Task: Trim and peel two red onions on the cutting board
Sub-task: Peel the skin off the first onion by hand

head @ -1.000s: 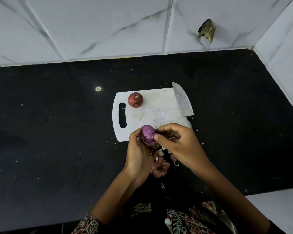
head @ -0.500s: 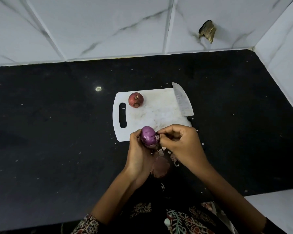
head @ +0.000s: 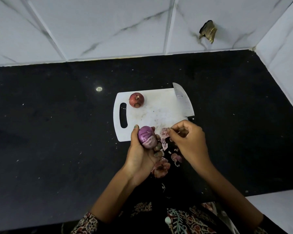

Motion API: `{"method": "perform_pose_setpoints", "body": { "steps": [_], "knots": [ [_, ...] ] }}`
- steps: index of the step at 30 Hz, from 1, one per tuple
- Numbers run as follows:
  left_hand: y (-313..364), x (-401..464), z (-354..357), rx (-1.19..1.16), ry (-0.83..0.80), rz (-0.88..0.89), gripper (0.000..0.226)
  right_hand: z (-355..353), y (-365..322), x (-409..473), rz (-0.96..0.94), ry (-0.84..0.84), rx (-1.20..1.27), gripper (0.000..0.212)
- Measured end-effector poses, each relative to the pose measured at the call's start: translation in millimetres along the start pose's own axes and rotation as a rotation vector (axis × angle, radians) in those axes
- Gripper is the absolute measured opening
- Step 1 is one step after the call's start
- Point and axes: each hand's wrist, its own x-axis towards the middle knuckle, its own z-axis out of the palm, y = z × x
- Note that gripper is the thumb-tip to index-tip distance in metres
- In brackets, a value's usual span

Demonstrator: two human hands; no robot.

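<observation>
Pulling away from peeled onion [head: 146, 136], right hand [head: 187, 138].

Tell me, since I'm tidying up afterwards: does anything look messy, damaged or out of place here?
Yes. Loose pinkish onion skins lie scattered on the black countertop, off the white plastic cutting board. The white marble-look wall tile has a broken hole. The steel knife blade overhangs the board's edge.

The cutting board [head: 159, 112] is white plastic, matt and scuffed with stains. The knife blade [head: 183, 102] is dull grey metal. The countertop [head: 57, 132] is black stone, speckled (with a faint sheen). The wall tiles [head: 108, 22] are glossy marble-veined white. The peeled onion [head: 146, 136] looks smooth purple; the unpeeled onion [head: 136, 99] has dry, papery skin.
</observation>
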Motion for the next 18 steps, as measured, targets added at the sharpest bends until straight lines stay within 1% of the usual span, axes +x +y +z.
{"method": "perform_pose_setpoints", "body": {
  "steps": [3,4,6,7,9,11,13,15,18],
  "knots": [
    [0.3,0.8,-0.3,-0.012,0.001,0.012,0.045,-2.8,7.3,4.9,0.006,0.0,-0.07,0.01],
    [0.0,1.0,0.0,-0.01,0.006,0.018,0.045,-3.3,6.9,4.4,-0.008,-0.026,-0.085,0.01],
    [-0.5,0.4,1.1,0.018,0.016,0.035,0.045,-3.5,2.0,1.8,-0.062,-0.089,-0.103,0.019],
    [-0.9,0.1,1.1,0.044,0.021,0.045,0.046,-3.5,-1.8,0.0,-0.09,-0.113,-0.092,0.022],
    [-1.6,-0.7,0.4,0.113,0.02,0.069,0.048,-3.0,-11.3,-4.0,-0.113,-0.155,-0.024,0.018],
    [-2.1,-1.5,-0.9,0.182,0.006,0.087,0.05,-3.0,-19.4,-7.3,-0.07,-0.235,0.083,0.007],
    [-2.0,-3.2,-1.3,0.243,0.001,0.114,0.052,-2.6,-23.7,-10.2,-0.014,-0.301,0.129,0.015],
    [-1.6,-5.2,-0.1,0.292,0.011,0.139,0.052,-2.5,-26.1,-9.6,0.028,-0.312,0.147,0.02],
    [-1.5,-6.2,1.7,0.343,0.02,0.171,0.052,-1.6,-26.0,-5.9,0.111,-0.322,0.256,0.01]
  ]
}}
